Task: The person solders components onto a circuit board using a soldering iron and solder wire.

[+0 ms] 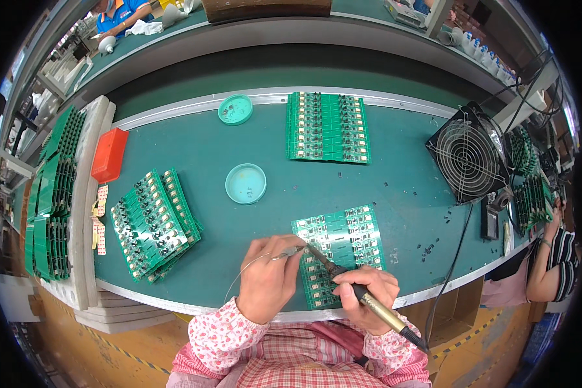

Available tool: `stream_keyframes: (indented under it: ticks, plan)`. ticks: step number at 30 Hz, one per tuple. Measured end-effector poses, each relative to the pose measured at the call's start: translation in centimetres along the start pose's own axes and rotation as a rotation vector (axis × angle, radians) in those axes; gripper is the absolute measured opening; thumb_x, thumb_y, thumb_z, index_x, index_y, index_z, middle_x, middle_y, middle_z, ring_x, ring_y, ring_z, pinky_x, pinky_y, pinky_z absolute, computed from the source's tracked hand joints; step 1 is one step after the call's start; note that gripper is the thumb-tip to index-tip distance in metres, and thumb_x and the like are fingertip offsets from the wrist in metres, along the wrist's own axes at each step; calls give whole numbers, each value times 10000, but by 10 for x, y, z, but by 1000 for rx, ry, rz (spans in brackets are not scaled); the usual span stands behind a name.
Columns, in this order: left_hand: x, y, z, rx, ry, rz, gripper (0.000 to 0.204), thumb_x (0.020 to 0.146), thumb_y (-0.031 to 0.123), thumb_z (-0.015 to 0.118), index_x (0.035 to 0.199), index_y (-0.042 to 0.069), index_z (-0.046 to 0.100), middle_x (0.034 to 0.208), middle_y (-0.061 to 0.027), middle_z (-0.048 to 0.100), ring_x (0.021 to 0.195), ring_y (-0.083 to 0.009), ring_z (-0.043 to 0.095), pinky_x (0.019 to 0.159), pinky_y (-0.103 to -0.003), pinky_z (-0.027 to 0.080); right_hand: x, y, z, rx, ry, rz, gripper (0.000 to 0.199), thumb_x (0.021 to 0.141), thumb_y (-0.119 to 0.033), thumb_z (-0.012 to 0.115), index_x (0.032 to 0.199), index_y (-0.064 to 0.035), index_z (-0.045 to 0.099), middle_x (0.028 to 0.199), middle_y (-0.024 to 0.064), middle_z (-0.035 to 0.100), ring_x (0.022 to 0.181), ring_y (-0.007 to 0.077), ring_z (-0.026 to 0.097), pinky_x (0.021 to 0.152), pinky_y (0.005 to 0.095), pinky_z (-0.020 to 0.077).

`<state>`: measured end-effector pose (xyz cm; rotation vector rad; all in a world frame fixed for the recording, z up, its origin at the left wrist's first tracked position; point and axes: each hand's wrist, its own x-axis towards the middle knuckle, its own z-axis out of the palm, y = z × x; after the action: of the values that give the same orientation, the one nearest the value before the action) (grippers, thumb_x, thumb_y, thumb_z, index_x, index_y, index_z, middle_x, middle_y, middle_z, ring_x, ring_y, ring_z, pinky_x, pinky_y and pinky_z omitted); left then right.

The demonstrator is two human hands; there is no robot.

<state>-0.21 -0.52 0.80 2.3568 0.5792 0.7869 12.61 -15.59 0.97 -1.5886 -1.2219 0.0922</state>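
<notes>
My right hand (374, 291) grips a soldering iron (385, 314) with a gold-coloured handle, its dark tip slanting up and left over a green circuit board panel (335, 226). Thin solder wire (242, 268) is pinched in my left hand (268, 278), and a small metallic piece shows at the fingertips. Wire end and iron tip come close together at the panel's left side. The panel lies flat near the front edge and carries rows of small pale parts. My hands and the iron cover part of its lower half.
Stacked panels lie at the left (150, 226) and the back (328, 127). Two round turquoise dishes (246, 183) hold tiny dark parts. A black fan (467, 155) stands right, near scattered dark bits (427, 249). At far left are a red bin (109, 155) and boards in white foam (87, 213).
</notes>
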Motion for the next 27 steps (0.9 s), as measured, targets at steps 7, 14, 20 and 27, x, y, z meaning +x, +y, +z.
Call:
stream_keyframes:
  ticks: [7, 14, 20, 27]
  plan:
    - [0, 1, 0, -11, 1, -5, 207, 851, -32, 713, 1040, 43, 676, 1010, -96, 714, 893, -301, 671, 819, -390, 501, -3, -5, 2, 33, 30, 103, 88, 931, -105, 681, 924, -22, 654, 707, 59, 730, 591, 170, 721, 556, 279, 545]
    - [1, 1, -1, -24, -1, -5, 201, 855, -39, 709, 1038, 39, 682, 1010, -104, 714, 886, -312, 665, 810, -386, 501, -2, 2, 2, -8, 26, -24, 72, 879, -51, 714, 922, -17, 666, 713, 69, 731, 554, 168, 694, 528, 280, 540]
    - [0, 1, 0, -29, 0, -26, 194, 858, -37, 708, 1035, 39, 682, 1017, -99, 707, 881, -317, 651, 806, -386, 500, -8, 0, -1, 20, 165, 38, 58, 864, -46, 703, 910, -35, 669, 622, 28, 692, 511, 168, 653, 507, 288, 510]
    - [-1, 0, 2, -6, 10, -14, 172, 871, -22, 706, 1030, 39, 683, 1019, -99, 707, 873, -320, 647, 797, -389, 500, -10, -3, -2, 1, 194, 88, 73, 887, -77, 703, 943, -37, 679, 618, 17, 679, 554, 185, 668, 550, 302, 526]
